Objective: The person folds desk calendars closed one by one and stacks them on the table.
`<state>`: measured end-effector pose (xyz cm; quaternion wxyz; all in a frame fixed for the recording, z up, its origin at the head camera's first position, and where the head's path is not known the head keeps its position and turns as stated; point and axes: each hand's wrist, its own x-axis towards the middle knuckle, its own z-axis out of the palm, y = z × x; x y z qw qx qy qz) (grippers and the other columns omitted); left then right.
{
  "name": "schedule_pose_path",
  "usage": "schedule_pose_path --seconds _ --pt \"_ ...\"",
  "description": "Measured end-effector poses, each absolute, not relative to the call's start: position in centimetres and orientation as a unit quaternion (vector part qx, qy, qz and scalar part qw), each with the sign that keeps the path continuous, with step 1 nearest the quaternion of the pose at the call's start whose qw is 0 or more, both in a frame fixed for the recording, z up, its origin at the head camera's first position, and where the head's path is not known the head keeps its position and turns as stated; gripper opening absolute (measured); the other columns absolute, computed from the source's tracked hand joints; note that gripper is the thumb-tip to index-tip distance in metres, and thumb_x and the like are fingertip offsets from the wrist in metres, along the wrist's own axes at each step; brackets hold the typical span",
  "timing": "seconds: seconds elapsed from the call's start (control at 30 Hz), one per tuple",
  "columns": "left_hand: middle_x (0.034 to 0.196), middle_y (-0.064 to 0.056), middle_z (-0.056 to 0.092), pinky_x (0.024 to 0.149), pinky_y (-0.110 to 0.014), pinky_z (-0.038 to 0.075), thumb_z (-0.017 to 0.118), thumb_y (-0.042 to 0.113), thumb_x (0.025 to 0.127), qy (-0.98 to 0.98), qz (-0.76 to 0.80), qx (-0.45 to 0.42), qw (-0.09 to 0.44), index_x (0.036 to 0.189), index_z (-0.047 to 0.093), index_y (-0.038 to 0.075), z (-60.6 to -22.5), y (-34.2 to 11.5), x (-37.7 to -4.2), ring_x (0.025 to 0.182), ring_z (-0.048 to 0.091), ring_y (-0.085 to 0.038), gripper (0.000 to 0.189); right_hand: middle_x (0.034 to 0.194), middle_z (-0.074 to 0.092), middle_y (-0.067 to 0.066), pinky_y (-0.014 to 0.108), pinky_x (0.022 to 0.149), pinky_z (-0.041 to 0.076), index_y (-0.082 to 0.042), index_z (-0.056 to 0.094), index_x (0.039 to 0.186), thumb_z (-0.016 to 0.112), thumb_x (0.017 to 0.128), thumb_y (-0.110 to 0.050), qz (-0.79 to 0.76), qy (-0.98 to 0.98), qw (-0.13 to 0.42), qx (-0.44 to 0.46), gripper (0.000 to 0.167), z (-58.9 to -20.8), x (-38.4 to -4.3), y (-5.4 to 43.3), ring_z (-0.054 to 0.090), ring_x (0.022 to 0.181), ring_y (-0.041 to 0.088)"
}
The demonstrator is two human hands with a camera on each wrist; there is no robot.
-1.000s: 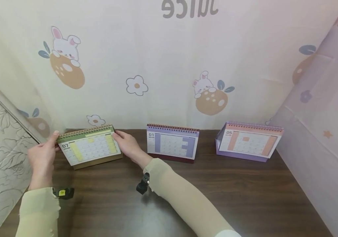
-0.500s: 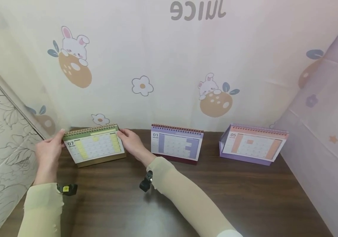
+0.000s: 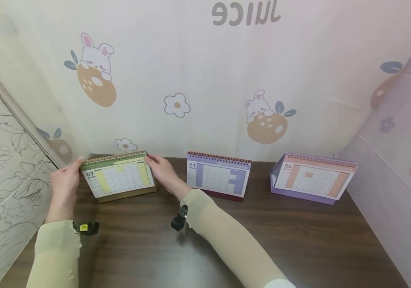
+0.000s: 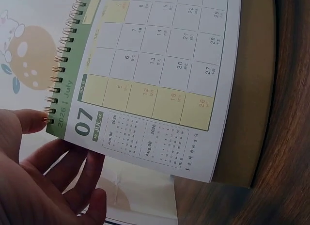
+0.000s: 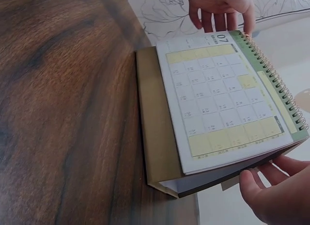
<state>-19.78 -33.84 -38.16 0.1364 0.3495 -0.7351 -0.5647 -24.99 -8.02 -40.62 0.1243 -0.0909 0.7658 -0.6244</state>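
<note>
A green-topped July desk calendar [image 3: 122, 176] stands on the brown table at the left, tilted back on its tan base. My left hand [image 3: 65, 180] grips its upper left corner; in the left wrist view the thumb lies on the end of the wire coil and the fingers are tucked at the side edge. At the opposite edge, my right hand [image 3: 164, 172] holds the upper right corner between thumb and fingers. The right wrist view has this same calendar [image 5: 223, 99] from its right side, the right hand [image 5: 286, 186] below and the left hand [image 5: 223, 7] beyond.
A purple January calendar [image 3: 218, 176] stands in the middle, and an orange May calendar [image 3: 315, 176] on a purple base at the right. Behind them hangs a printed curtain [image 3: 148, 72]. A flower-patterned panel [image 3: 0, 160] borders the table [image 3: 205, 248] at left.
The head view has shifted, so everything sits a little further right in it. Both hands keep their hold on the July calendar, which stays nearly where it was.
</note>
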Motion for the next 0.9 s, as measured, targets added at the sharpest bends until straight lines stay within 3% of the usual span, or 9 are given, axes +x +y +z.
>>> schedule_pose_path --seconds 0.1,0.17,0.37,0.53,0.73,0.9 --pt "0.143 -0.011 0.049 0.114 -0.043 0.023 0.062 0.059 0.091 -0.731 -0.572 0.346 0.133 0.126 0.066 0.006 -38.2 -33.7 -20.0 0.132 0.036 -0.022 0.064 0.145 0.053 0.001 0.037 0.111 0.033 -0.014 0.049 0.147 0.048 0.104 -0.046 -0.637 0.754 0.130 -0.094 0.054 -40.3 -25.0 -7.9 0.045 0.136 0.017" --pt "0.141 -0.010 0.050 0.114 -0.042 0.023 0.063 0.058 0.090 -0.726 -0.579 0.345 0.136 0.128 0.065 0.004 -38.3 -33.6 -20.1 0.131 0.036 -0.021 0.066 0.148 0.050 0.001 0.037 0.113 0.031 -0.013 0.048 0.148 0.047 0.104 -0.045 -0.646 0.745 0.134 -0.095 0.054 -40.1 -25.1 -7.8 0.040 0.140 0.018" --pt "0.127 -0.001 0.058 0.114 -0.035 0.022 0.070 0.049 0.090 -0.694 -0.615 0.342 0.152 0.125 0.068 0.013 -38.2 -33.4 -20.2 0.131 0.039 -0.017 0.051 0.151 0.046 -0.002 0.038 0.115 0.025 -0.014 0.048 0.148 0.049 0.104 -0.041 -0.693 0.698 0.143 -0.109 0.052 -39.5 -25.1 -7.6 0.034 0.143 0.017" --pt "0.113 0.007 0.066 0.110 -0.030 0.029 0.074 0.036 0.091 -0.664 -0.643 0.333 0.187 0.121 0.071 0.016 -38.0 -33.3 -20.4 0.120 0.050 -0.014 0.036 0.150 0.048 -0.003 0.037 0.114 0.028 -0.014 0.050 0.146 0.048 0.104 -0.038 -0.721 0.666 0.152 -0.118 0.048 -39.0 -25.2 -7.5 0.035 0.142 0.015" --pt "0.106 0.008 0.068 0.097 -0.026 0.039 0.077 0.032 0.088 -0.646 -0.654 0.331 0.214 0.119 0.074 0.019 -37.9 -33.3 -20.3 0.104 0.057 -0.010 0.034 0.144 0.053 -0.006 0.035 0.112 0.030 -0.015 0.055 0.142 0.048 0.105 -0.035 -0.729 0.657 0.150 -0.120 0.042 -38.6 -25.0 -7.2 0.040 0.138 0.011" --pt "0.098 0.009 0.066 0.075 -0.017 0.045 0.081 0.028 0.083 -0.630 -0.670 0.315 0.233 0.115 0.076 0.016 -37.9 -33.5 -19.8 0.093 0.056 -0.008 0.035 0.138 0.058 -0.009 0.035 0.110 0.034 -0.018 0.061 0.136 0.050 0.105 -0.033 -0.718 0.673 0.136 -0.112 0.037 -38.5 -24.7 -7.0 0.045 0.134 0.011"
